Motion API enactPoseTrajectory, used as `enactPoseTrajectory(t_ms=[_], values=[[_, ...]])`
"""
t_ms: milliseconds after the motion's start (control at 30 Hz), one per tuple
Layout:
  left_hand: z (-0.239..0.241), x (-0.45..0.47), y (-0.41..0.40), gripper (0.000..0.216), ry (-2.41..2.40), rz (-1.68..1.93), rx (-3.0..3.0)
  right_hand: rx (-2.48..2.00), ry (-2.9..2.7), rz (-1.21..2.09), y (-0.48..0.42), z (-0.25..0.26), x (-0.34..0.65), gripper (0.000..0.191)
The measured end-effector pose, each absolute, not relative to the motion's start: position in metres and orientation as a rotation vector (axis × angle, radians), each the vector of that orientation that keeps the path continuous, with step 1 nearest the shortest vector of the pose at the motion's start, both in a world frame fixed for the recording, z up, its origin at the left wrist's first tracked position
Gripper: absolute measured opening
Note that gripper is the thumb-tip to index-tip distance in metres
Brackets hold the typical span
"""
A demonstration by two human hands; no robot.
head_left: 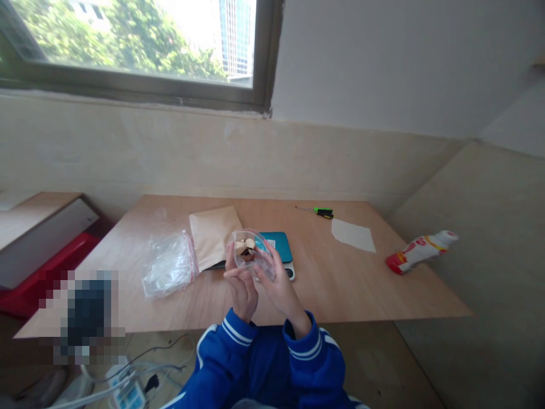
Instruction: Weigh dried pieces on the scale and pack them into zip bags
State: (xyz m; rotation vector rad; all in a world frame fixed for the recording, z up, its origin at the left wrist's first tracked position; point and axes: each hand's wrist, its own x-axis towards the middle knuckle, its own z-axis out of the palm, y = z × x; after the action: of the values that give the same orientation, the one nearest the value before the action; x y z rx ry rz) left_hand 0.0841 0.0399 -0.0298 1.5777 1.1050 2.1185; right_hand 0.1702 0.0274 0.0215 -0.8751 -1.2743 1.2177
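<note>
Both hands are raised together over the near edge of a wooden table. My left hand and my right hand pinch a small clear plastic bag between them. Pale, flat pieces show inside its top. Blue sleeves with white stripes cover both wrists. Just behind the bag lies a teal digital scale, partly under a brown paper pouch.
A pile of clear zip bags lies left of the pouch. A green-handled screwdriver and a white paper sheet lie at the far right. A red-and-white bottle lies off the table's right edge. Cables and a power strip are on the floor.
</note>
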Motion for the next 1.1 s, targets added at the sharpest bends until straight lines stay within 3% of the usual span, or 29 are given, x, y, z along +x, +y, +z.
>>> enactPoseTrajectory(t_ms=[133, 267, 400, 567, 733, 933, 1100], values=[[-0.015, 0.071, 0.027, 0.015, 0.966, 2.093, 1.729, -0.894, -1.210, 1.150, 0.022, 0.029, 0.181, 0.038], [0.004, 0.055, 0.020, 0.023, 1.148, 2.107, 1.417, -0.911, -1.170, 1.070, 0.013, 0.035, 0.192, 0.019], [0.011, 0.042, 0.017, 0.029, 1.122, 1.783, 1.387, -0.931, -1.069, 1.013, 0.007, 0.038, 0.191, 0.019], [0.011, 0.039, 0.011, 0.038, 0.914, 1.683, 1.520, -0.984, -0.959, 0.935, 0.007, 0.036, 0.185, 0.021], [0.015, 0.042, 0.010, 0.022, 1.232, 1.705, 1.507, -0.995, -0.953, 0.973, 0.008, 0.033, 0.185, 0.025], [0.029, 0.031, 0.011, 0.021, 1.493, 1.787, 1.427, -1.028, -1.150, 1.071, 0.006, 0.037, 0.208, 0.032], [0.037, 0.037, 0.006, 0.013, 1.350, 1.660, 1.925, -1.112, -1.165, 0.909, 0.004, 0.050, 0.210, 0.025]])
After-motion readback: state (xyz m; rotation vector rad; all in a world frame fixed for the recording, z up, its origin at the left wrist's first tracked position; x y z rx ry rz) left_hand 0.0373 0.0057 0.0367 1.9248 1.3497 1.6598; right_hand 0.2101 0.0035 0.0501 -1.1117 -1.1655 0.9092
